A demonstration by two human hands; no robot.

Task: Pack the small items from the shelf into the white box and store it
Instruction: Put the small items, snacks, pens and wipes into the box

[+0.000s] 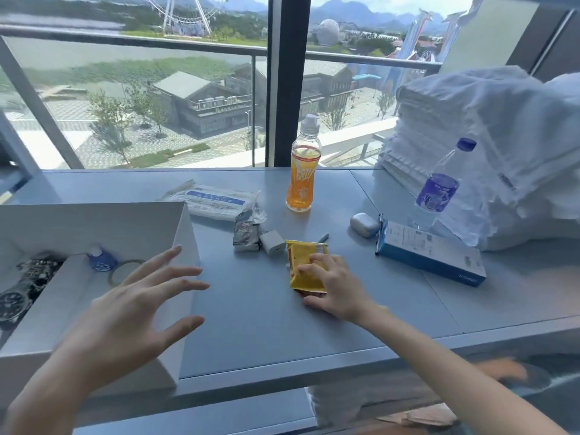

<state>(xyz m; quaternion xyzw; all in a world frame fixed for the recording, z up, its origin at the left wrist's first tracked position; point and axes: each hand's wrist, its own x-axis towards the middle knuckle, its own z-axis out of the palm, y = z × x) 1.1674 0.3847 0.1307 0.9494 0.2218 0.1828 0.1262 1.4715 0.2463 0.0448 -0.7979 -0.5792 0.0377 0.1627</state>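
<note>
The white box (185, 246) stands open at the left of the grey shelf (257, 309). Inside it lie a watch (14, 304), a ring (122, 271) and a small blue item (102, 262). My left hand (138, 309) hovers over the box's right wall, fingers spread, holding nothing. My right hand (329, 287) is closed on a yellow snack packet (303, 259) lying on the shelf. Loose behind it are a white charger (271, 243), a small dark sachet (246, 235), a pen (323, 238) and a white earbud case (364, 225).
An orange drink bottle (303, 171) stands at the back by the window. A clear water bottle (439, 186), a blue-and-white carton (430, 254) and stacked white towels (486, 146) fill the right. A flat white-and-blue pack (213, 199) lies behind the box.
</note>
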